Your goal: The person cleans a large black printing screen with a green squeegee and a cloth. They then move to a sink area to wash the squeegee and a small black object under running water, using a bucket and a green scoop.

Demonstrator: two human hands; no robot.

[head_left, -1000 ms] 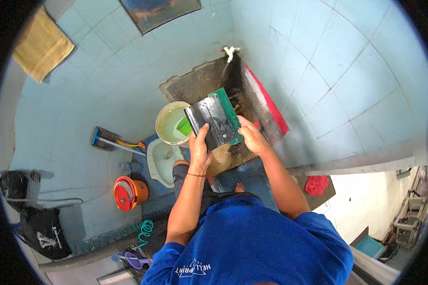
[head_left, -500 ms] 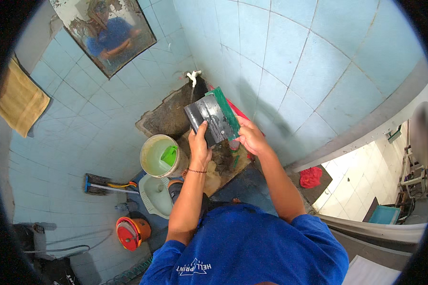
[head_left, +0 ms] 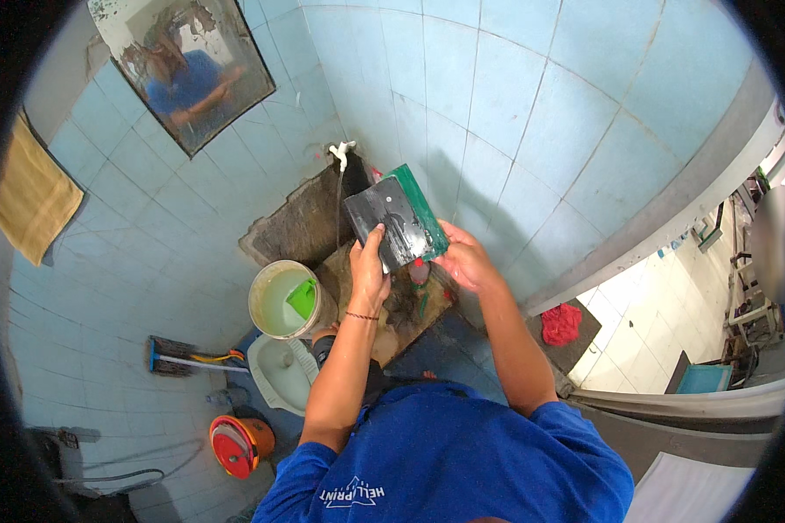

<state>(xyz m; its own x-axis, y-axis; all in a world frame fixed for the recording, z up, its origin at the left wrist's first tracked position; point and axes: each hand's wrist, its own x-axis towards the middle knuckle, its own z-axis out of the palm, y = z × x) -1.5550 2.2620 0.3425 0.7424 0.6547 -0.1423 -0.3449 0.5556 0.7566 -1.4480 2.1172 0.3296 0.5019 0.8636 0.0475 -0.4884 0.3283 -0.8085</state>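
Between my two hands is a flat, wet black panel (head_left: pixel 377 216) with a green panel (head_left: pixel 426 209) behind it, showing along its right side. Whether the two are joined I cannot tell. Water glistens on the black face, which has a small pale round spot. My left hand (head_left: pixel 371 272) clasps the lower left edge of the black panel, thumb on its face. My right hand (head_left: pixel 467 258) closes on the green panel's lower right corner, some fingers hidden behind. A white tap (head_left: pixel 342 153) is on the wall beyond, with a thin stream below it.
Below the tap stands a dark stained basin wall (head_left: pixel 292 218). A pale bucket (head_left: pixel 269 283) of water holds a green scoop (head_left: pixel 302 299), beside a squat toilet (head_left: pixel 275 370). Leftward are a brush (head_left: pixel 170 356) and an orange bucket (head_left: pixel 251 436). A red cloth (head_left: pixel 563 324) lies right.
My right hand has slid down to the green panel's lower corner. The pale spot on the black face now shows higher up. The whole view has shifted slightly.
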